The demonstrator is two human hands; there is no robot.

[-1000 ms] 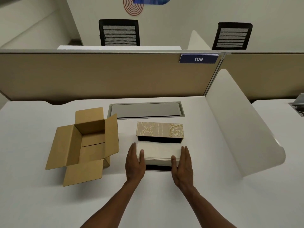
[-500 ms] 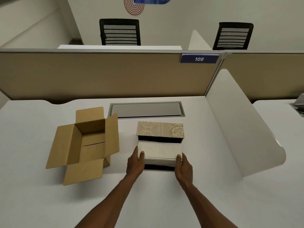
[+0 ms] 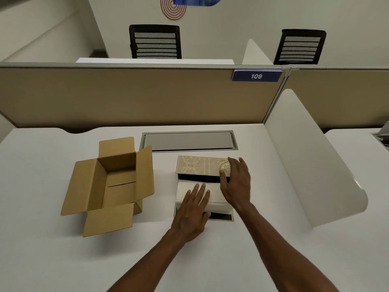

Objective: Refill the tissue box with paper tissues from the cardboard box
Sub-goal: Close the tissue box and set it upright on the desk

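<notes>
- Grip: the left hand (image 3: 192,209) lay flat, palm down and fingers spread, pressing on the stack of paper tissues (image 3: 190,191); it clasped nothing. The right hand (image 3: 235,184) was loosely curled at the right end of the patterned lid (image 3: 200,167), thumb at the lid's front edge and fingers over its top; whether it had actually closed on the lid could not be told.
- Location: the tissue box (image 3: 223,216) stood on the table (image 3: 210,260) just right of the cardboard box (image 3: 109,186), its lid hinged up at the back. The white stack sat inside it, standing proud of the dark rim.
- Change: half a second before, both hands flanked the stack at its near corners, seating it in the box. The left had since moved on top of the paper and the right had gone up to the lid.
- Compared with one second before: box, lid and carton had not shifted; only the hands differed.
- Judgement: loading appeared complete. The step in hand seemed to be flattening the stack and bringing the lid down.
- The cardboard box stood with flaps open and showed only bare card inside.
- Risk: the tall stack might resist closure or catch under the lid.
</notes>
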